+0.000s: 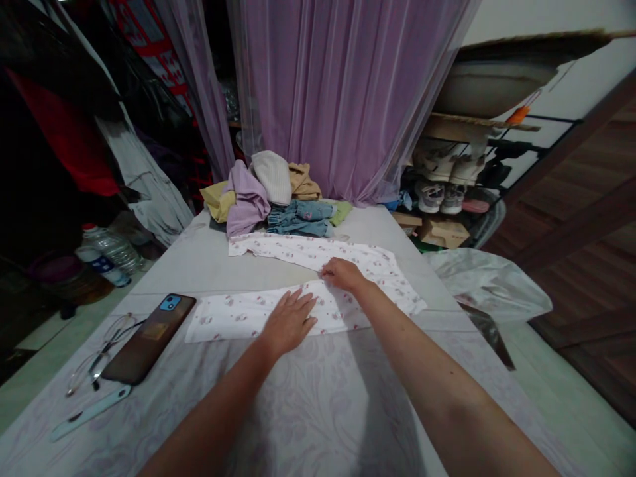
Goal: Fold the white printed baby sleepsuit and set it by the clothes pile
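- White printed trousers (330,308) lie on the surface (318,404), legs toward 9 o'clock; the left hand (288,321) presses the near leg, fingers apart.
- The right hand (340,273), fingers together, pinches the inner edge; tugging against that pressure could crease them.
- A sweep toward 8 o'clock could knock the phone (154,338) (glasses (101,360) beside it).

No text legible; label (106,266) on bottle (89,254) too blurred.
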### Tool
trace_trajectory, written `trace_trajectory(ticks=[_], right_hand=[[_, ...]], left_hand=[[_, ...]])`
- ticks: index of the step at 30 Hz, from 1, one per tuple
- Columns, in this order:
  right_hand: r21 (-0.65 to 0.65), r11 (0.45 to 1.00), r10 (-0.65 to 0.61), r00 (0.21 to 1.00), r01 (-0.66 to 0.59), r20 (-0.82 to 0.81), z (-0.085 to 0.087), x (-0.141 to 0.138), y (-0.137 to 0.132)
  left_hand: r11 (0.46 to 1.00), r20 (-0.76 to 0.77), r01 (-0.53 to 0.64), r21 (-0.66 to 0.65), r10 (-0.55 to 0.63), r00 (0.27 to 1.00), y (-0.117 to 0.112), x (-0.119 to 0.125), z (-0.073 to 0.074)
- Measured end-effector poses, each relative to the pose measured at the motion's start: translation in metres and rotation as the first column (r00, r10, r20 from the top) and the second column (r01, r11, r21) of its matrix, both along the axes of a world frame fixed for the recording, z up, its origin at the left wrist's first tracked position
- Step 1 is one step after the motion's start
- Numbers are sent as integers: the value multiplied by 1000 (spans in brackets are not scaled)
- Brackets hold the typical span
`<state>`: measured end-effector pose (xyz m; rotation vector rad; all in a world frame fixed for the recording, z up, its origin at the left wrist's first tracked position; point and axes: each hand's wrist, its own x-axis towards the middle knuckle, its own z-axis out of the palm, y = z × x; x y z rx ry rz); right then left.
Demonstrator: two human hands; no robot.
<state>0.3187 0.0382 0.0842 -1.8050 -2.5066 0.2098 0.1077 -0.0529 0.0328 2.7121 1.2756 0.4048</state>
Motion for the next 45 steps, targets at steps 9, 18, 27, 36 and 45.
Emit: trace_trajectory(ticks=[9, 18, 27, 36, 45], right_hand=[[-45, 996, 78, 996, -76, 42, -3, 6, 7], [121, 981, -151, 988, 152, -17, -18, -7, -3], [371, 891, -158, 946, 259, -283, -33, -14, -31], [429, 886, -30, 945, 176, -325, -71, -3, -97], [402, 870, -133, 922, 285, -364, -74, 8, -107]], left_hand=[[991, -9, 17, 132, -16, 1000, -4, -3, -15], [990, -49, -2, 142, 9, 999, -5, -3, -13], [991, -25, -13, 130, 17, 1000, -5, -2, -12], [994, -9, -28, 106, 29, 1000, -10, -2, -9], [996, 18, -39, 84, 37, 999, -10, -4, -10]])
